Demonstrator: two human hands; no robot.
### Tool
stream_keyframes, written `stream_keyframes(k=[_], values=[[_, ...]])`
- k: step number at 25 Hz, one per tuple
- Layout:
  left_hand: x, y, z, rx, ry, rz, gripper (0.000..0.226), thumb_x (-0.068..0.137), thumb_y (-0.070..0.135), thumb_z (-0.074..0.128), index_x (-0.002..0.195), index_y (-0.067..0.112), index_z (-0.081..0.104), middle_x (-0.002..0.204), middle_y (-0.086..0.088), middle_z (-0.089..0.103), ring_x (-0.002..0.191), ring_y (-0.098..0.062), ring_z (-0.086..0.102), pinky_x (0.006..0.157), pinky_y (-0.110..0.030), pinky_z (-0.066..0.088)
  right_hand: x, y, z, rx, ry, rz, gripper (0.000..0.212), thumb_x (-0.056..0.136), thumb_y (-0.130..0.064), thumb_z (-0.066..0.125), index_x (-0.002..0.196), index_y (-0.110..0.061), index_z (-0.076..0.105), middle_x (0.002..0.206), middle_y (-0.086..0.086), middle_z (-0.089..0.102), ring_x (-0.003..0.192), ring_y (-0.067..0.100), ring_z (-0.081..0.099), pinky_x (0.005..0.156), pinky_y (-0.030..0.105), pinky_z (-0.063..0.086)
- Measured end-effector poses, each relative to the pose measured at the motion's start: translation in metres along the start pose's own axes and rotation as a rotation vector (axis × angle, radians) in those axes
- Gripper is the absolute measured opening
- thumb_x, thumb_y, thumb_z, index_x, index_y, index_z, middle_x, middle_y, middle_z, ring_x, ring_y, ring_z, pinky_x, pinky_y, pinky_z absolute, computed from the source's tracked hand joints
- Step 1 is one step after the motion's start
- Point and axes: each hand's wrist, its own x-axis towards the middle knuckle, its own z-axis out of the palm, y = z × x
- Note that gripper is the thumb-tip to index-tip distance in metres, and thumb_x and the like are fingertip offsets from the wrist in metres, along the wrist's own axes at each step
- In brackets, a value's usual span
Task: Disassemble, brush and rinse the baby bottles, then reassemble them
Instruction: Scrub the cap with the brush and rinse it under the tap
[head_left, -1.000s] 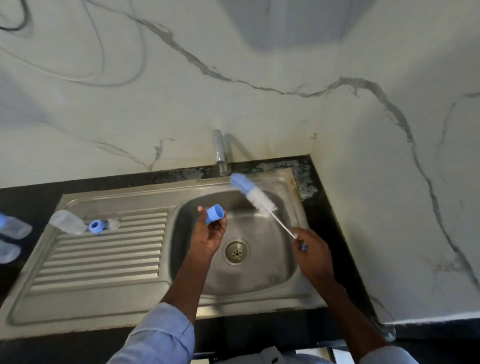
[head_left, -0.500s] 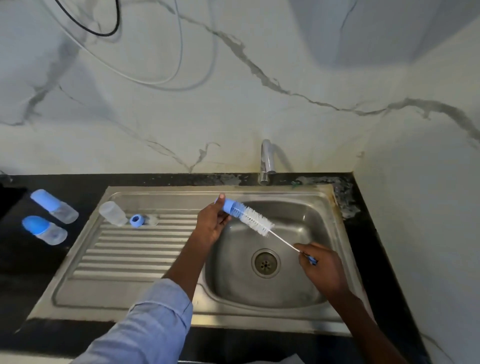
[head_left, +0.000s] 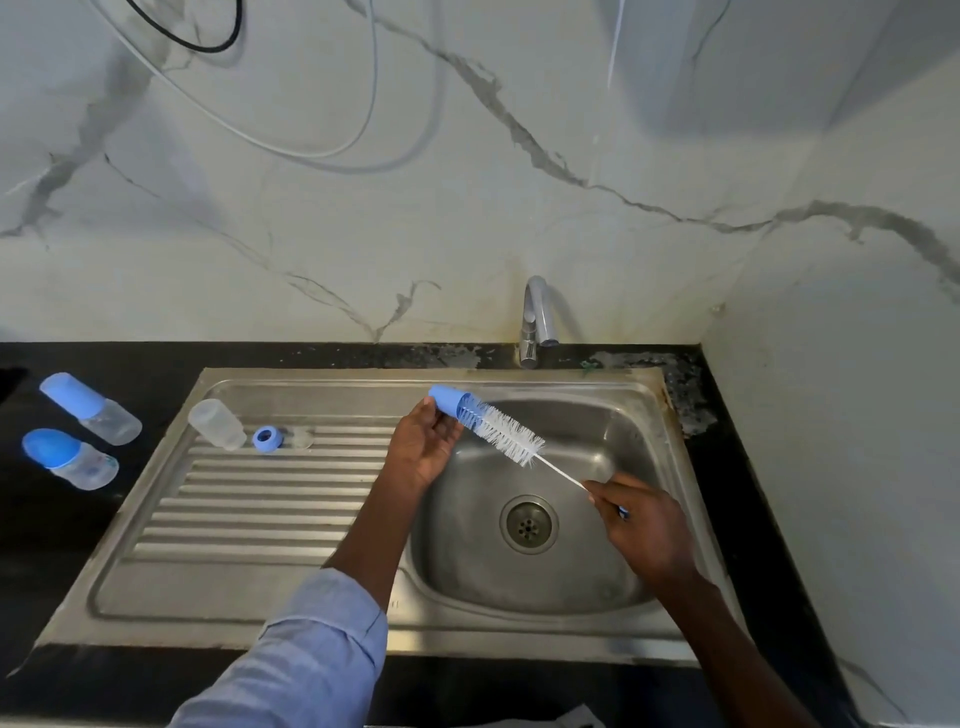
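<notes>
The left hand (head_left: 423, 447) pinches the cap (head_left: 448, 401) over the sink (head_left: 332, 387), mouth toward 4 o'clock. The brush (head_left: 501, 428), head partly inside, runs along that axis to the right hand (head_left: 641, 525), whose fingers (head_left: 605, 491) curl round the wire handle.

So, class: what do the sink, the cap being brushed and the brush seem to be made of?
Sink: probably stainless steel, a dull brushed grey sheen with pressed drainer ribs.
Cap in the left hand: likely plastic, a smooth, opaque light blue.
Brush held by the right hand: white bristles, probably nylon, on a thin white stem.
</notes>
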Motion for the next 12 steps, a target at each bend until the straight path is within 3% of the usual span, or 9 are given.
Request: stream_keyframes(k=[2, 4, 6, 8, 10, 12], values=[[-0.0016, 0.0005, 0.0004, 0.02, 0.021, -0.027, 0.023, 0.098, 0.028, 0.066, 0.109, 0.008, 0.062, 0.099, -0.015, 0.064, 0.094, -0.025, 0.062, 0.085, -0.033, 0.052, -0.0018, -0.0019, -0.0002, -0.026, -0.005, -0.007, 0.024, 0.091, -0.023, 0.077, 0.11, -0.038, 0.078, 0.08, -0.011, 0.059, 0.065, 0.007, 0.057, 0.052, 0.026, 0.048], [-0.001, -0.0004, 0.0004, 0.04, 0.002, -0.015, 0.019, 0.088, 0.021, 0.069, 0.105, 0.013, 0.064, 0.1, -0.012, 0.064, 0.092, -0.022, 0.062, 0.08, -0.029, 0.053, -0.0028, -0.0023, -0.0009, -0.034, -0.004, 0.014, 0.024, 0.091, -0.024, 0.077, 0.11, -0.039, 0.078, 0.082, -0.012, 0.061, 0.066, 0.006, 0.058, 0.053, 0.03, 0.051], [0.0021, -0.0033, -0.0005, 0.016, 0.009, -0.037, 0.016, 0.096, 0.015, 0.064, 0.111, 0.01, 0.062, 0.102, -0.013, 0.064, 0.096, -0.024, 0.063, 0.091, -0.035, 0.054, -0.0028, -0.001, -0.0026, -0.035, 0.005, 0.027, 0.024, 0.091, -0.025, 0.078, 0.11, -0.04, 0.078, 0.083, -0.013, 0.062, 0.067, 0.006, 0.06, 0.054, 0.03, 0.052], [0.001, -0.0038, 0.0007, -0.021, 0.023, -0.082, 0.029, 0.101, 0.028, 0.064, 0.118, 0.005, 0.059, 0.105, -0.017, 0.065, 0.106, -0.03, 0.064, 0.106, -0.043, 0.05, -0.0038, -0.0002, -0.0043, -0.041, 0.0, 0.013, 0.024, 0.092, -0.025, 0.077, 0.11, -0.04, 0.078, 0.083, -0.013, 0.063, 0.066, 0.006, 0.06, 0.054, 0.029, 0.051], [0.0013, -0.0041, 0.0026, -0.037, 0.022, -0.085, 0.03, 0.098, 0.028, 0.067, 0.114, 0.005, 0.058, 0.108, -0.019, 0.063, 0.11, -0.033, 0.062, 0.105, -0.044, 0.051, -0.0048, 0.0, -0.0063, -0.045, -0.011, -0.003, 0.024, 0.091, -0.024, 0.077, 0.11, -0.039, 0.079, 0.082, -0.013, 0.063, 0.066, 0.005, 0.059, 0.054, 0.026, 0.048], [0.0043, -0.0052, 0.0037, -0.026, 0.035, -0.072, 0.014, 0.102, 0.017, 0.062, 0.112, 0.008, 0.059, 0.109, -0.017, 0.062, 0.105, -0.03, 0.062, 0.098, -0.042, 0.051, -0.0046, 0.0004, -0.0084, -0.042, -0.016, 0.01, 0.023, 0.092, -0.024, 0.077, 0.11, -0.038, 0.08, 0.082, -0.012, 0.064, 0.067, 0.006, 0.06, 0.055, 0.026, 0.048]])
